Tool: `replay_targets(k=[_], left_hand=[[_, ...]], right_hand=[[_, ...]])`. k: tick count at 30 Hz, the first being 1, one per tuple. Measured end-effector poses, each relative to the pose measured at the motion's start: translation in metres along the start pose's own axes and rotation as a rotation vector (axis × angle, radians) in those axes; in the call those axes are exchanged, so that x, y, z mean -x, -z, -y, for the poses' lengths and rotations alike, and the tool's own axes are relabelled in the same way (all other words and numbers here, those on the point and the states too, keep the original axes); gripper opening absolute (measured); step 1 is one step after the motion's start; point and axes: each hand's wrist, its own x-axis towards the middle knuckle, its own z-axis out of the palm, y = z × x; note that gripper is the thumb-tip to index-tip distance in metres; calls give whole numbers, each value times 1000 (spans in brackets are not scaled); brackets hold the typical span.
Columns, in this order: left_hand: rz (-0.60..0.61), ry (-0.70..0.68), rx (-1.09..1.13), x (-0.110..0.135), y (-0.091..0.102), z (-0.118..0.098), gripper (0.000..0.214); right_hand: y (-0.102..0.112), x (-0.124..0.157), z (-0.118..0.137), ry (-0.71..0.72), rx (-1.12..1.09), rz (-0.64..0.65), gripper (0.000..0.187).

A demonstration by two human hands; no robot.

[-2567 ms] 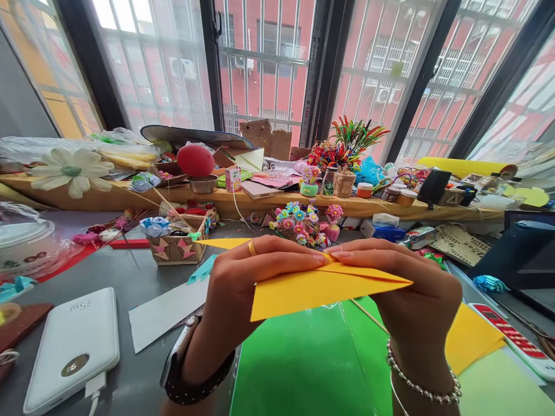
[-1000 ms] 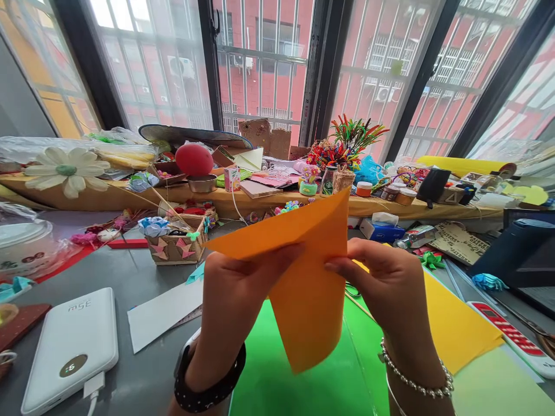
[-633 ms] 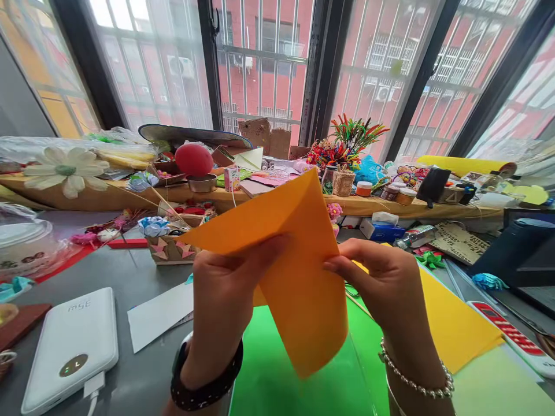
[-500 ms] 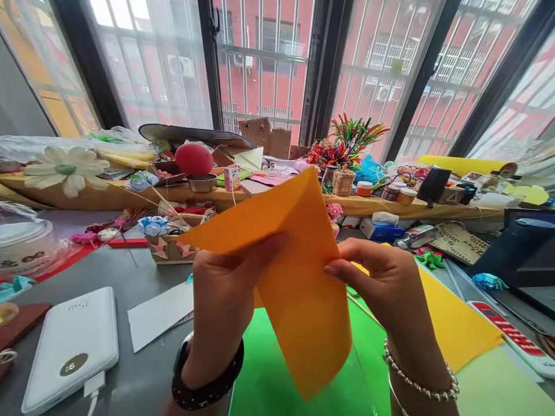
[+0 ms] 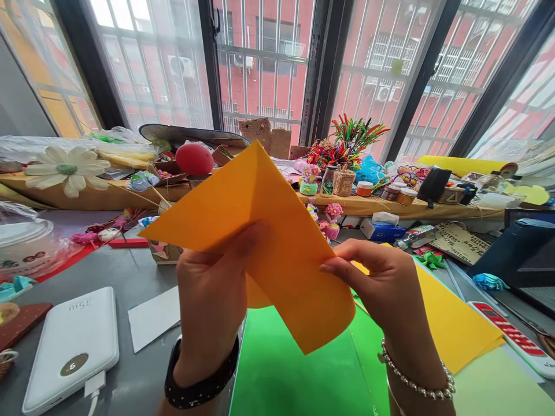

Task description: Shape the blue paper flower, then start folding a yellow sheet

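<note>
A folded sheet of orange paper (image 5: 281, 260) is held up in front of me, above a green sheet (image 5: 295, 381). Its peak points up and away, and its lower part curls round. My left hand (image 5: 217, 289) grips it from the left, with the thumb pressed inside the fold; the fingers behind are partly hidden. Between thumb and forefinger, my right hand (image 5: 377, 283) pinches the right edge of the paper.
A white power bank (image 5: 71, 346) with a cable and a white paper piece (image 5: 156, 318) lie on the left. Yellow paper sheets (image 5: 455, 318) and scissors (image 5: 541, 332) are on the right. A cluttered ledge (image 5: 269, 202) with craft flowers and jars runs along the window.
The orange paper has tilted left, its peak moving left and its lower corner rising. My left hand has shifted a little left. The right hand keeps its pinch, nearly in place.
</note>
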Motion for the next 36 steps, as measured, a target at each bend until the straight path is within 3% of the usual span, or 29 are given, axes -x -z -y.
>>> replay_targets(k=[5,19,25,36], left_hand=[[-19,-35,16,-1,-1,-3,16],[-70,-96,77,-3,-2,-5,22],[-20,-130,114,-6,2,-6,31],[-40,-126,92,-9,7,-13,26]], right_hand=[[0,0,0,-27,-14,41,8],[0,-1,0,13,24,6,10],[0,-1,1,35,61,-3,10],[-1,-2,-1,30,85,42,7]])
